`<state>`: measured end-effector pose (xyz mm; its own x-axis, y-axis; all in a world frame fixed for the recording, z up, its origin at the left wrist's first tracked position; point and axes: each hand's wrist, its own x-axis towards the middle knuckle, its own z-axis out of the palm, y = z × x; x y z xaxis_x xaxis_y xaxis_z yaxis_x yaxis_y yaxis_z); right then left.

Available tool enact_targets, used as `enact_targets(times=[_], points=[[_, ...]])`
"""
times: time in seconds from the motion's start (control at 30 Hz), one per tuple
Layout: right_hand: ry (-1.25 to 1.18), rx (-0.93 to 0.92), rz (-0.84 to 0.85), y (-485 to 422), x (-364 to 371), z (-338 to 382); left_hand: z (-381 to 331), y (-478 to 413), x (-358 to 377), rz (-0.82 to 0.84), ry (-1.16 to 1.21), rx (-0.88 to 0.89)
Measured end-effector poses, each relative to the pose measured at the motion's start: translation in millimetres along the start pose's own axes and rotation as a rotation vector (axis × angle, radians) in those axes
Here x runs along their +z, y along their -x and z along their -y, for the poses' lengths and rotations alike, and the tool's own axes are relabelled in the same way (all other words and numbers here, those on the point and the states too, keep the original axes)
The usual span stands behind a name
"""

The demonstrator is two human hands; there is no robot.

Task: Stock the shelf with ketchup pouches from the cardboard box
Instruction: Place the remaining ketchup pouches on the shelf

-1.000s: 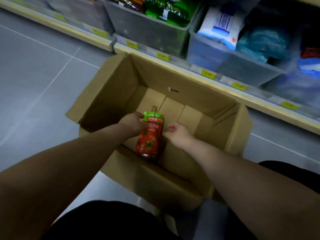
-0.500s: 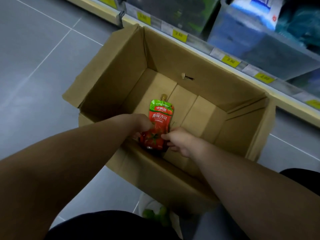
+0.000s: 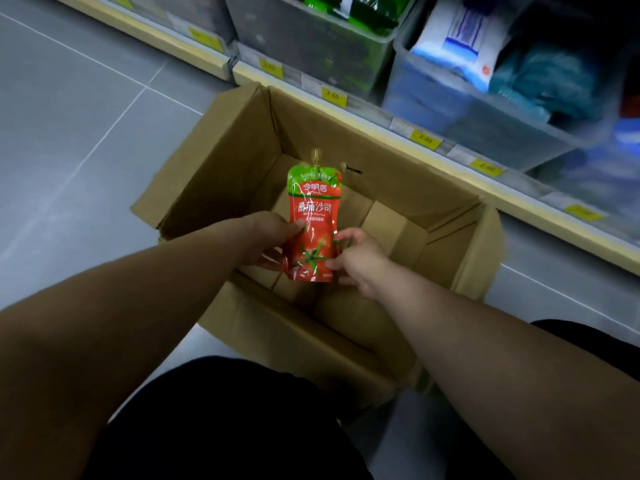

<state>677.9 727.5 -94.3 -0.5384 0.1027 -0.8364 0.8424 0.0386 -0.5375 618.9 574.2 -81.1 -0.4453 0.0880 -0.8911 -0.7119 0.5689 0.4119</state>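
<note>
Item: red-and-green foil ketchup pouch (image 3: 313, 220) with a tomato picture, white Chinese lettering and a small pale spout at its top. Position: upright, label toward the camera, held above the inside of the open brown cardboard box (image 3: 242, 161), clear of the box floor.

Left hand (image 3: 268, 239): fingers closed on the pouch's lower left edge, thumb laid across the front.

Right hand (image 3: 358, 259): fingers pinching the pouch's lower right edge, thumb on the front near the printed tomato. Both bare forearms reach in from the bottom of the view.

Box: flaps folded outward; its visible floor shows only bare cardboard panels. It stands on the grey tiled floor (image 3: 69, 116), its far wall just beside the shelf edge.

Shelf: cream-coloured low shelf edge (image 3: 533, 206) running diagonally across the top of the view, carrying yellow price labels (image 3: 425, 138). On it stand translucent plastic bins (image 3: 450, 109); one holds green packets (image 3: 346, 8), the next a white-and-blue packet (image 3: 457, 39) and teal-wrapped goods (image 3: 543, 81).

Foreground: the person's dark-clothed lap (image 3: 225, 427).
</note>
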Motion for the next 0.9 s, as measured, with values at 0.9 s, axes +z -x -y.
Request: enact_targets(times=[0.9], points=[[0.11, -0.765, -0.485, 169, -294, 65, -203, 198, 216, -0.353, -0.075, 0.895]])
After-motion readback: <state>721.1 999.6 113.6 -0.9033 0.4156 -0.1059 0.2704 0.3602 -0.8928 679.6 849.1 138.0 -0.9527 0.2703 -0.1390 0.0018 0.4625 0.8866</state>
